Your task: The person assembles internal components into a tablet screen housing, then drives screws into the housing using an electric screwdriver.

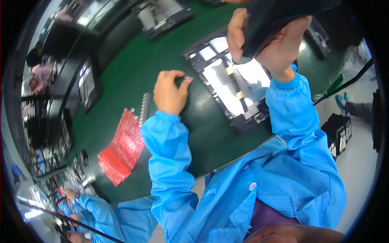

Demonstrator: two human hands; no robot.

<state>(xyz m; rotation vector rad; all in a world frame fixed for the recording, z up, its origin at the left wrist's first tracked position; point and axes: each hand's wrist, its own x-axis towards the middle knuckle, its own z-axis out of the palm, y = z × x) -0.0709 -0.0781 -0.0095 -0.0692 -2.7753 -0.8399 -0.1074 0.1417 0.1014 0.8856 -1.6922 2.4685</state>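
My right hand (272, 44) is raised above the bench and grips a flat dark panel (279, 16) by its lower edge. Beneath it lies an open laptop chassis (231, 87) with a black frame, pale inner plate and a dark bar with gold ends. My left hand (170, 91) rests on the green bench mat (121, 69) just left of the chassis, fingers curled around a small dark part at its corner. Both arms wear blue smock sleeves.
A red bubble-wrap bag (121, 148) lies on the mat at lower left, beside a narrow grey strip (144, 107). More open chassis (162, 16) sit farther along the bench. Another person in a blue smock (97, 206) works at lower left. A black crate (338, 131) stands on the floor at right.
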